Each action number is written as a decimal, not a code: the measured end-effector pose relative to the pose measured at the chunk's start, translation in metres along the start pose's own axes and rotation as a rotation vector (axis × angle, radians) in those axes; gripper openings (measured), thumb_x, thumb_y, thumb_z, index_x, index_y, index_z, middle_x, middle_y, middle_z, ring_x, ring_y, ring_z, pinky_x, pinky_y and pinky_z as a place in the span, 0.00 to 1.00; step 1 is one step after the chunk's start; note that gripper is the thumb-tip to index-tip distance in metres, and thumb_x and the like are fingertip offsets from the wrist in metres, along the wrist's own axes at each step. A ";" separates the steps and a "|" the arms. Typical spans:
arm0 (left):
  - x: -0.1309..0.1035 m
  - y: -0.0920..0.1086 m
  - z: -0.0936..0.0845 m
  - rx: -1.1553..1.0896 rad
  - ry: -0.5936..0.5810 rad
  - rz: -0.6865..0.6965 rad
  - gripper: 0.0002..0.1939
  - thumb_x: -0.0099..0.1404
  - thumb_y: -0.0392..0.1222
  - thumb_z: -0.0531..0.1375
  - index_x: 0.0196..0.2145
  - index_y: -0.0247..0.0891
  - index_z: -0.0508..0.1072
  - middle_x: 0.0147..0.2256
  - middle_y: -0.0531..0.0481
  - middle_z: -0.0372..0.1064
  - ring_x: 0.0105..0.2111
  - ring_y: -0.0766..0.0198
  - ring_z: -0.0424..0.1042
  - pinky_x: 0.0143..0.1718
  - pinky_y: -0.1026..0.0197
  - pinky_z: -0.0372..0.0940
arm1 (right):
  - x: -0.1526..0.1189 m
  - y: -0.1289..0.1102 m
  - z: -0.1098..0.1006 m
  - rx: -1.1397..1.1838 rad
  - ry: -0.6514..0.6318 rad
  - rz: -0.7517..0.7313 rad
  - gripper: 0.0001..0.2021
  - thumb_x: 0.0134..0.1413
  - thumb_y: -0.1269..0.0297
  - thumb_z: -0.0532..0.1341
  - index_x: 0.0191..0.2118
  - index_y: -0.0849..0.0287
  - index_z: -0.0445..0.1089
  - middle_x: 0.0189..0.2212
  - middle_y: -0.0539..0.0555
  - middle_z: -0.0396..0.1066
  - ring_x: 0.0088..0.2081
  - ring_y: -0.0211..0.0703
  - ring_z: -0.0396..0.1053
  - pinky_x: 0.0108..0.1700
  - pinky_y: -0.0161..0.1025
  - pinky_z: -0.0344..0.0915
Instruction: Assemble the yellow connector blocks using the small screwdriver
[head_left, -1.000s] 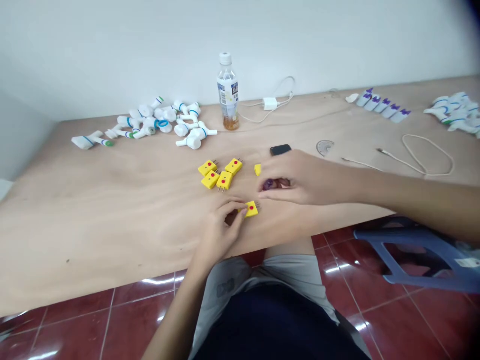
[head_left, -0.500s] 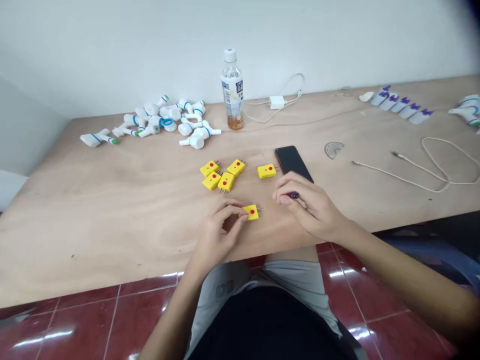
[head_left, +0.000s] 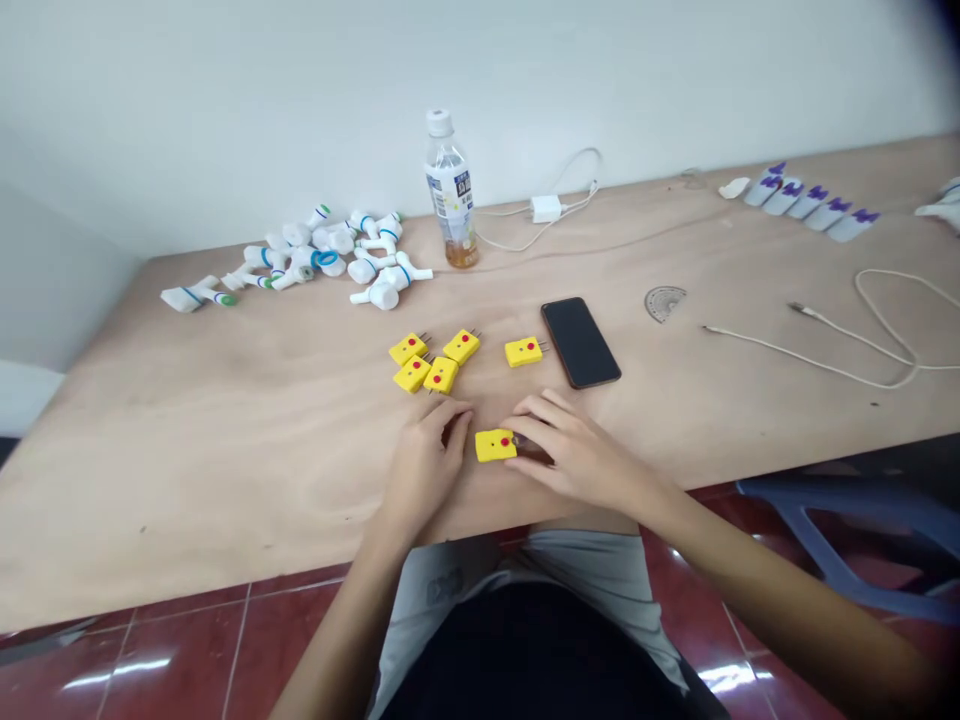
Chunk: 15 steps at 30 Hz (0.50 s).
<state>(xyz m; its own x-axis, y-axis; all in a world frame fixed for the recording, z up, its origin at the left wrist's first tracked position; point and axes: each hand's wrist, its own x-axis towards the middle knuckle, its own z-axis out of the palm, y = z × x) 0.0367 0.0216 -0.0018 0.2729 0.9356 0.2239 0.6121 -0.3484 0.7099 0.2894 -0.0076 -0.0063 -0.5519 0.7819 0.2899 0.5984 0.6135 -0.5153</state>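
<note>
Nearer us than the phone [head_left: 582, 342] and left of it, our right hand [head_left: 574, 450] pinches the block [head_left: 490, 446] by 1 end; our left hand [head_left: 426, 458] is released, just beside it. Level with the phone, to its left, lie a lone block [head_left: 521, 352] and, farther off, 4 clustered blocks [head_left: 441, 376]. We judge the pinched block unfinished; whether the other 5 are done, we cannot tell.

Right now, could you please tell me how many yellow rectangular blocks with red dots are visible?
6: four yellow blocks clustered beyond the bare left hand, one left of the black rectangular phone, one between that hand and the right hand. More could be hidden.
</note>
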 end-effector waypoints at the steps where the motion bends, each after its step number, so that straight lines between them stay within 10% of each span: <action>1: -0.002 0.001 -0.001 -0.004 0.001 0.006 0.10 0.83 0.38 0.59 0.48 0.41 0.83 0.49 0.44 0.84 0.49 0.50 0.83 0.54 0.48 0.79 | -0.002 0.001 -0.002 0.003 -0.006 0.010 0.13 0.79 0.57 0.65 0.60 0.56 0.76 0.52 0.61 0.77 0.56 0.59 0.73 0.63 0.62 0.76; 7: -0.022 0.006 -0.010 -0.071 -0.180 0.178 0.23 0.79 0.40 0.68 0.69 0.46 0.76 0.64 0.42 0.79 0.66 0.46 0.78 0.68 0.41 0.76 | -0.004 0.001 -0.009 0.045 -0.044 0.041 0.17 0.77 0.57 0.69 0.65 0.52 0.75 0.54 0.59 0.76 0.60 0.59 0.72 0.65 0.62 0.76; 15: -0.032 -0.007 -0.001 -0.066 -0.150 0.199 0.23 0.79 0.37 0.68 0.68 0.45 0.76 0.65 0.39 0.79 0.66 0.46 0.80 0.68 0.40 0.77 | 0.007 -0.006 -0.005 0.109 -0.055 0.052 0.13 0.78 0.59 0.68 0.62 0.53 0.76 0.52 0.59 0.76 0.58 0.57 0.73 0.63 0.59 0.76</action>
<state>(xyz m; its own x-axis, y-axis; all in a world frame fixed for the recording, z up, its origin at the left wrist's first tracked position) 0.0233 -0.0064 -0.0132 0.4931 0.8284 0.2658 0.4867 -0.5159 0.7050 0.2847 -0.0051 0.0031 -0.5549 0.8029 0.2176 0.5617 0.5546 -0.6139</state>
